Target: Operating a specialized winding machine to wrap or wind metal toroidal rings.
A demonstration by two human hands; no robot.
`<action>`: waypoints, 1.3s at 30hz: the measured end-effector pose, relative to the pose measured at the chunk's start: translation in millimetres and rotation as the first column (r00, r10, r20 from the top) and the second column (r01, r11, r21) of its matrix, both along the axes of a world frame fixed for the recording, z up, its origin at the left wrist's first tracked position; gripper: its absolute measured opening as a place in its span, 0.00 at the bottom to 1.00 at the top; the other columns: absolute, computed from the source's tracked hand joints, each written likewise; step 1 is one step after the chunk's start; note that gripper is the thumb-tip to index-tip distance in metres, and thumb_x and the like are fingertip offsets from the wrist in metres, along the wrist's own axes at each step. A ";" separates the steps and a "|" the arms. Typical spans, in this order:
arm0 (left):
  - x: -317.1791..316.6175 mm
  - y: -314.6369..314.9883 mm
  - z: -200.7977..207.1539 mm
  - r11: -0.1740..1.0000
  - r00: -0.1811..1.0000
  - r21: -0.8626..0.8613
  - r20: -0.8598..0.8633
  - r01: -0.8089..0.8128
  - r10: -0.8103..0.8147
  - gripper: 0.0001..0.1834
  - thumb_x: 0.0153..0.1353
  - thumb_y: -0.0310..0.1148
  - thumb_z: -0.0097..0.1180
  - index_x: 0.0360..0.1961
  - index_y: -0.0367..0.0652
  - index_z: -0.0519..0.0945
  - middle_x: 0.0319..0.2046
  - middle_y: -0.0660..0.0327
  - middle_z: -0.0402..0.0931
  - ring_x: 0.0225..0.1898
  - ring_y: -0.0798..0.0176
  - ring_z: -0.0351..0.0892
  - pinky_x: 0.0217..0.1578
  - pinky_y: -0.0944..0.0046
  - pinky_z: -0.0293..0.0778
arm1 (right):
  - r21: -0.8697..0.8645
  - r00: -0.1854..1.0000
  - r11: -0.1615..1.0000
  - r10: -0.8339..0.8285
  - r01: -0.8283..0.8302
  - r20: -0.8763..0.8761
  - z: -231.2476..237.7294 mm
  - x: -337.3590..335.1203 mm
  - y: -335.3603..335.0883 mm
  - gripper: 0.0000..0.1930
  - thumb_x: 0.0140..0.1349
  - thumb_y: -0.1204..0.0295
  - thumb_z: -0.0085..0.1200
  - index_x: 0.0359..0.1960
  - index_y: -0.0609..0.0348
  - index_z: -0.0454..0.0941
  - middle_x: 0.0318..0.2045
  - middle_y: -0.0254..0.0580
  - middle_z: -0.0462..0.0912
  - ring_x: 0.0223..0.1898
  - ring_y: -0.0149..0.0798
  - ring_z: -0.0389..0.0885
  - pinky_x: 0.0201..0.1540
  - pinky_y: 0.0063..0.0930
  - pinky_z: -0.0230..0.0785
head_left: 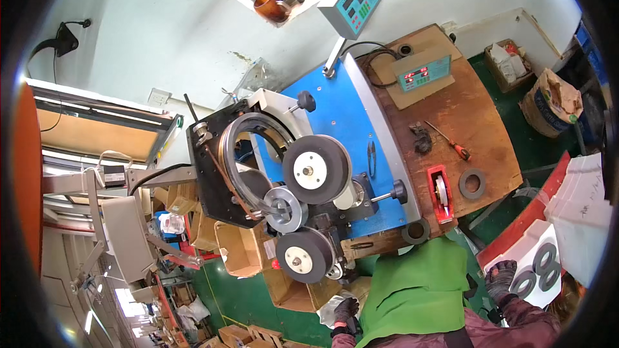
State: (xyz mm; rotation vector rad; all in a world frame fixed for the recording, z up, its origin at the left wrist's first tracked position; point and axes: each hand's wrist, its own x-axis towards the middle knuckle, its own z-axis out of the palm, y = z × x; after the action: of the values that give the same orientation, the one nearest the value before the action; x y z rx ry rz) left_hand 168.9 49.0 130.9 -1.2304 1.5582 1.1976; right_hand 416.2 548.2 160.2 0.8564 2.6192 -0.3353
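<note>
My left hand (pixel 346 310), in a dark glove, hangs low beside a clear plastic bag (pixel 329 312). Its fingers look curled, and whatever they hold is hidden. On the right, my right hand (pixel 501 281), also gloved, lies at the left edge of a white tray (pixel 498 256), fingers stretched out and nothing visible in them. Beside it in the tray are dark grey rings (pixel 523 284). Ahead stands a winding machine with a large metal ring (pixel 225 154), a black roller (pixel 317 171) and a second roller (pixel 304 255). A grey ring-shaped piece (pixel 287 209) sits between the rollers.
A green apron (pixel 412 290) covers my front. On the brown table (pixel 477 129) lie a screwdriver (pixel 454 145), a red tape dispenser (pixel 440 193), a dark ring (pixel 472 183) and a control box (pixel 423 74). Cardboard boxes (pixel 238 248) stand below the machine, and a sack (pixel 552 103) stands far right.
</note>
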 end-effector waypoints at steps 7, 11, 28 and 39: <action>0.8 1.6 -1.6 1.000 0.998 0.017 -0.055 -0.023 0.024 0.16 0.59 0.41 0.47 0.44 0.44 0.75 0.40 0.60 0.77 0.35 0.57 0.77 0.33 0.61 0.72 | 0.040 1.000 0.999 0.006 -0.005 -0.008 20.7 -10.4 1.7 0.12 0.44 0.61 0.49 0.23 0.56 0.73 0.33 0.46 0.71 0.43 0.50 0.66 0.55 0.54 0.46; -0.4 10.6 5.3 0.999 0.998 0.010 -0.061 -0.035 0.035 0.16 0.59 0.41 0.48 0.43 0.44 0.75 0.39 0.60 0.78 0.36 0.57 0.77 0.34 0.61 0.72 | 0.038 0.999 0.999 0.039 -0.038 -0.036 17.0 -6.4 3.2 0.12 0.44 0.60 0.49 0.24 0.56 0.74 0.33 0.45 0.71 0.44 0.49 0.66 0.56 0.53 0.46; 13.1 -7.2 -15.5 0.994 0.994 0.084 -0.073 -0.070 0.076 0.19 0.60 0.39 0.45 0.50 0.40 0.69 0.48 0.56 0.73 0.43 0.54 0.75 0.38 0.59 0.72 | 0.039 0.995 0.995 -0.096 0.095 0.030 90.9 -59.2 -11.7 0.12 0.42 0.61 0.49 0.22 0.55 0.74 0.32 0.44 0.72 0.44 0.48 0.66 0.56 0.50 0.47; 11.9 -18.4 -31.3 0.991 0.996 0.099 -0.027 -0.084 0.088 0.21 0.60 0.40 0.46 0.50 0.40 0.69 0.49 0.55 0.73 0.45 0.52 0.75 0.41 0.59 0.72 | 0.050 0.995 0.995 -0.087 0.084 0.053 100.3 -63.8 -9.2 0.11 0.42 0.61 0.49 0.22 0.56 0.74 0.32 0.44 0.72 0.43 0.48 0.66 0.56 0.51 0.47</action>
State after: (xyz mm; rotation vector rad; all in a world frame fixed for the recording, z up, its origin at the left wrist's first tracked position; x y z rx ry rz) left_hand 180.8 30.6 99.6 -1.2303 1.4637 1.3391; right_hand 352.4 539.0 260.5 0.9817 2.5538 -0.2692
